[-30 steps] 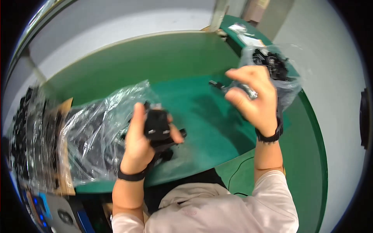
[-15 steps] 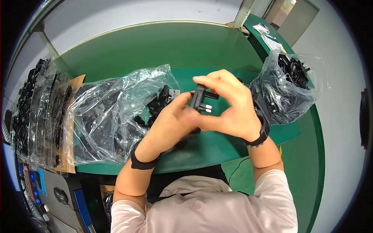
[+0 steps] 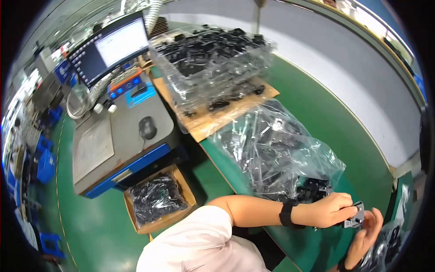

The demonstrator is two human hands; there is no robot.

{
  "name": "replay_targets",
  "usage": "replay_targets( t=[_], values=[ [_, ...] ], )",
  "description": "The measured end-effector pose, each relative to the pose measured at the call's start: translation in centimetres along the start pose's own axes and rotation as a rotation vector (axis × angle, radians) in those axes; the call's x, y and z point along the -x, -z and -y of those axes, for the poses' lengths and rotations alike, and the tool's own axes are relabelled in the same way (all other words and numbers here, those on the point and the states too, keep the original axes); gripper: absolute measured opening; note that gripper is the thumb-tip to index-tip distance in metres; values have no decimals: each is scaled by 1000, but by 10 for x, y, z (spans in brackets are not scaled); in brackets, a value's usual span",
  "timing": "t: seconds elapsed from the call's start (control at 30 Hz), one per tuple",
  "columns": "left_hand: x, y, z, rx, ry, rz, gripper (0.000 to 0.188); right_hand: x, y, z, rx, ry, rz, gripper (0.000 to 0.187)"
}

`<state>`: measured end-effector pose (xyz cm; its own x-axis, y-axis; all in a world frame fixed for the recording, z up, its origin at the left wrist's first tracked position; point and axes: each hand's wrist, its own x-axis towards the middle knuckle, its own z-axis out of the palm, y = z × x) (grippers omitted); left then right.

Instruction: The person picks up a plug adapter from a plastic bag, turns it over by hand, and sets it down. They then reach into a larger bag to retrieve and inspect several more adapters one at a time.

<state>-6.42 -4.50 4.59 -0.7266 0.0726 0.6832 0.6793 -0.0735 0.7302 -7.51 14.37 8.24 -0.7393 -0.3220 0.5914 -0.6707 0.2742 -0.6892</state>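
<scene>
Toward the lower right, my left hand (image 3: 333, 211) pinches a small black plug adapter (image 3: 358, 213), whose pale or metallic face and pins show. Close on its right is my right hand (image 3: 368, 233), cupped with thumb and fingers apart; whether a fingertip touches the adapter I cannot tell. Beyond my left wrist, loose black plug parts (image 3: 315, 188) lie at the mouth of a large clear plastic bag (image 3: 272, 145) on the green bench. A second clear bag of black parts (image 3: 385, 247) is partly in view beside my right hand.
Stacked clear trays of black parts (image 3: 213, 59) stand on cardboard (image 3: 201, 131) at the bench's far left. Left of the bench is a grey cabinet (image 3: 120, 158) with a mouse (image 3: 147, 128) and a monitor (image 3: 111, 47). An open carton (image 3: 190, 195) of bagged parts sits on the floor.
The view has swung left, bringing the monitor, cabinet and carton into sight. Both hands held the adapter before; now the left grips it and the right's fingers are spread beside it.
</scene>
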Motion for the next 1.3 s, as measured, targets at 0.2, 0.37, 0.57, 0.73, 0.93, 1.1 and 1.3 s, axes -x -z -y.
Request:
replay_targets(
  t=[0.2, 0.37, 0.57, 0.73, 0.93, 1.1, 1.3],
  values=[
    [5, 3, -2, -73, 41, -42, 32, -11, 6, 11, 575, 409, 276, 73],
    [9, -9, -1, -74, 25, -30, 28, -5, 4, 21, 530, 374, 88, 64],
    [10, -21, 1, -172, -5, -98, 21, 9, -9, 17, 711, 445, -142, 52],
    [4, -12, -3, 115, 277, -298, 16, -20, -1, 19, 561, 406, -125, 61],
    [-9, 14, 4, 824, 555, -284, 39, -29, 31, 9, 532, 414, -230, 67],
    [-12, 13, 8, 1138, 765, -346, 26, -18, 47, 16, 580, 430, -223, 65],
    [-6, 22, 5, 1065, 692, -299, 39, -17, 46, 20, 559, 346, -128, 62]
  ],
)
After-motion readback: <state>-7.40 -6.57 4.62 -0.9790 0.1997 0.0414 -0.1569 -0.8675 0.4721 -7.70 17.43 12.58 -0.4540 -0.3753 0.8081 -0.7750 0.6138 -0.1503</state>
